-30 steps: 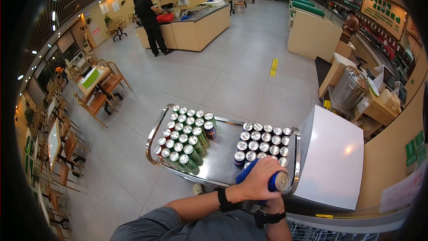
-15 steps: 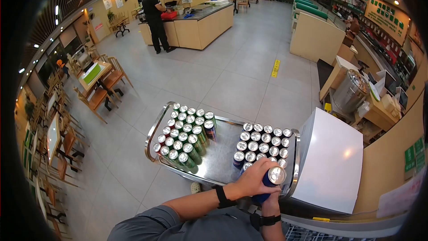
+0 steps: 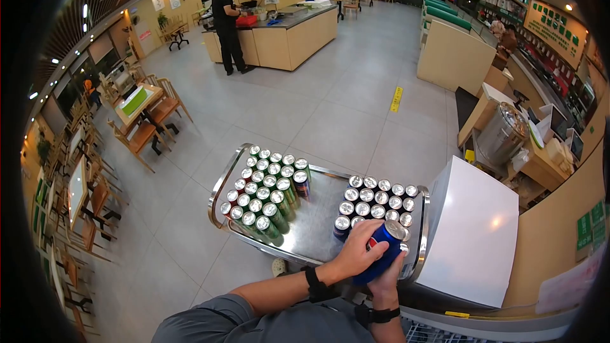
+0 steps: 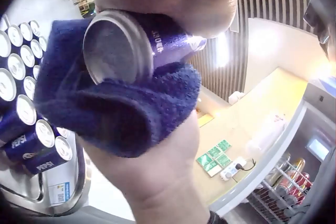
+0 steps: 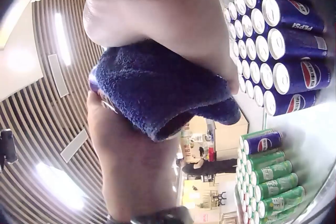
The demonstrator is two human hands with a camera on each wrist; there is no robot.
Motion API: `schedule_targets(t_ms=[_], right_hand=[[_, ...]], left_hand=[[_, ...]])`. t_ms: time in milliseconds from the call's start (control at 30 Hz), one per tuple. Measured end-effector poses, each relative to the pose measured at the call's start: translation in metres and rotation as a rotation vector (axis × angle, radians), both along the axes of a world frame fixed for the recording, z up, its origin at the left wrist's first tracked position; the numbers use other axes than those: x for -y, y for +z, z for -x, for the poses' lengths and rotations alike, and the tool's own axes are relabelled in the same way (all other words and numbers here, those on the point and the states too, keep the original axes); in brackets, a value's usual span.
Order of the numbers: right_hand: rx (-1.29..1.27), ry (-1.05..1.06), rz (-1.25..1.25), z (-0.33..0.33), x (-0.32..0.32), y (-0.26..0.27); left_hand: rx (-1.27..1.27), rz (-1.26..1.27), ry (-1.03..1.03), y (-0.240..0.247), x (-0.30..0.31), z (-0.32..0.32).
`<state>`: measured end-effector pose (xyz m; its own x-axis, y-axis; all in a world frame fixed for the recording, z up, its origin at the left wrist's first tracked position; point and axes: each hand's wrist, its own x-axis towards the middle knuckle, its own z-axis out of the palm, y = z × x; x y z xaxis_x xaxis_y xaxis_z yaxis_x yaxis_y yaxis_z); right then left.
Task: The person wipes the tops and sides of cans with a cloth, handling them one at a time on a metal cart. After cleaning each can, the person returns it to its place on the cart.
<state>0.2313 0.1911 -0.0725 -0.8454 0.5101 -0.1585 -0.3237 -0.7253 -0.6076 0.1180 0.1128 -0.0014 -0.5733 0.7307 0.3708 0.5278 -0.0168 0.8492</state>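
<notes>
Two-handed hold: left hand (image 3: 353,255) grips the blue can (image 3: 394,246) near its lid; right hand (image 3: 386,281) holds the cloth (image 5: 152,82) around its base. Long axis: slanted, lid toward the trolley's (image 3: 311,216) right edge. Position: raised by the near right corner, beside Pepsi cans (image 3: 380,197).

Here's the blue can (image 3: 390,242), a red-and-white emblem on its side, tilted over the near right end of the steel trolley (image 3: 318,216), silver lid upward! Left hand (image 3: 354,253) grips its side; right hand (image 3: 386,277) holds the dark-blue fuzzy cloth (image 5: 163,85), folded loosely around the can's base.
</notes>
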Motion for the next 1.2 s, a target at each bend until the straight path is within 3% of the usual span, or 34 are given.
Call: schedule_targets(t_ms=[33,233,333,400,500,600,700,767,867,1067,1200], right_hand=[[-0.015,-0.007,-0.003,-0.003,-0.005,0.0],[-0.103,-0.061,-0.219,-0.007,-0.015,0.04],[-0.096,-0.118,-0.243,-0.007,-0.014,0.041],[-0.098,-0.151,-0.215,-0.009,-0.01,0.034],[-0.036,-0.171,-0.647,-0.012,-0.007,0.027],[0.13,-0.323,-0.917,-0.01,-0.005,0.03],[0.047,-0.341,-0.792,-0.005,-0.014,0.011],[0.013,-0.354,-0.624,-0.004,-0.005,0.046],[-0.012,-0.331,-0.54,-0.004,-0.008,0.039],[-0.149,-0.207,-0.327,-0.003,-0.008,0.048],[-0.126,-0.112,-0.278,-0.005,-0.012,0.039]], left_hand=[[-0.137,-0.015,0.019,-0.007,0.0,0.001],[0.218,-0.124,-0.026,-0.011,0.001,-0.006],[0.203,0.014,-0.07,0.005,0.008,-0.004],[0.273,-0.021,-0.068,0.0,0.004,-0.005],[0.402,-0.055,-0.107,0.001,0.004,-0.005],[0.425,-0.082,-0.125,0.015,0.007,-0.013],[0.426,-0.087,-0.126,0.031,0.01,-0.024],[0.389,-0.1,-0.134,0.028,0.009,-0.026],[0.312,-0.109,-0.156,0.029,0.009,-0.024],[0.052,-0.13,-0.113,0.021,-0.001,-0.014],[0.008,-0.11,-0.093,0.023,-0.001,-0.01]])
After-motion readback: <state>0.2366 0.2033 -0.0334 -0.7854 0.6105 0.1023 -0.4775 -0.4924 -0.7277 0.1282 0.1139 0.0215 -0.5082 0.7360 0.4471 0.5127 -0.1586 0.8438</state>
